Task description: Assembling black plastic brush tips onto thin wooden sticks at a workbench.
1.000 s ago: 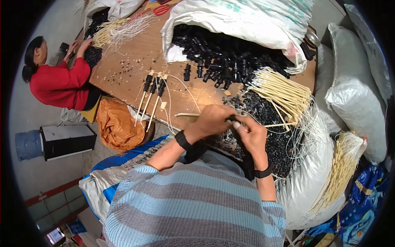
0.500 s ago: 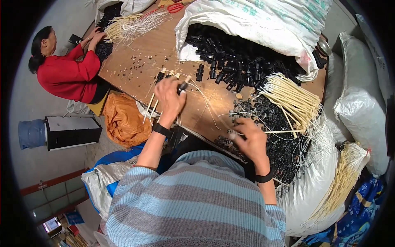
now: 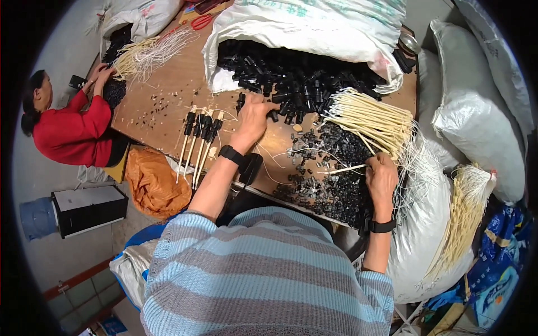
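My left hand (image 3: pixel 253 120) reaches over the table to the black plastic fittings (image 3: pixel 305 92) at the mouth of a white sack. Its thumb and fingers are apart, close to a few loose fittings, and nothing shows held in it. My right hand (image 3: pixel 383 175) pinches a thin cream tube (image 3: pixel 346 168) that points left over a heap of small dark clips (image 3: pixel 336 193). Just beyond that hand lies a bundle of cream tubes (image 3: pixel 375 120) with white strings. Left of my left hand, several tubes with black fittings on their far ends (image 3: pixel 202 126) lie in a row.
The white sack (image 3: pixel 314 36) covers the table's far side. Full sacks (image 3: pixel 471 117) stand at the right, near another tube bundle (image 3: pixel 462 218). A co-worker in red (image 3: pixel 75 131) handles tubes at the far left. Red scissors (image 3: pixel 202 22) lie at the back.
My left hand has left a fitting by the row of tubes and moved to the fittings at the sack. My right hand has moved right, onto a tube. The whole view has shifted.
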Demonstrator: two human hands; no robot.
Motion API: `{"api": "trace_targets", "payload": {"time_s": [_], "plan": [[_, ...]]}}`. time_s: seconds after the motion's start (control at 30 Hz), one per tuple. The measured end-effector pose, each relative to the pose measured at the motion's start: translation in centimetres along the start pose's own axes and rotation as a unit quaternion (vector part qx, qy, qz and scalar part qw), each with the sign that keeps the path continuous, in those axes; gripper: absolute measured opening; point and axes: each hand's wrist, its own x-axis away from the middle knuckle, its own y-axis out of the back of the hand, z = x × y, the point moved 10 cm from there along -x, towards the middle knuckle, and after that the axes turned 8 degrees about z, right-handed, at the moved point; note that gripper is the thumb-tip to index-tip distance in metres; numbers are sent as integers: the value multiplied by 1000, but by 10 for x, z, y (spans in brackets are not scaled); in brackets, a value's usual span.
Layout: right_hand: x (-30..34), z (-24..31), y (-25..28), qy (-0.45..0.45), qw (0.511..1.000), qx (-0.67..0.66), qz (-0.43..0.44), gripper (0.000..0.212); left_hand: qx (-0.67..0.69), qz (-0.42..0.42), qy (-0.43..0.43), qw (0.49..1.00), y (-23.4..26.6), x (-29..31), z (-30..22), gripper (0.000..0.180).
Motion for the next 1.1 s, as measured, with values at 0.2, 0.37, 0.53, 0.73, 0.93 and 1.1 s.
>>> {"api": "trace_targets", "payload": {"time_s": [0.2, 0.37, 0.53, 0.73, 0.93, 1.1], "plan": [[-9, 63, 31, 151, 976, -146, -55, 10, -57, -34, -66, 996, 15, 15, -35, 31], [-4, 67, 0, 29, 957, -288, -10, 18, 274, 102, 40, 955, -16, 36, -28, 33], [-1, 82, -8, 53, 967, -246, 36, 21, 310, 90, 33, 946, -16, 44, -37, 32], [5, 99, -7, 92, 976, -198, -10, 22, 266, 48, -39, 962, -2, 39, -63, 32], [8, 97, -2, 74, 974, -214, -25, 26, 225, 60, -99, 967, -6, 41, -82, 28], [3, 87, -1, -9, 996, -86, 29, 38, 117, 32, -154, 981, 1, 46, -93, 25]]}}
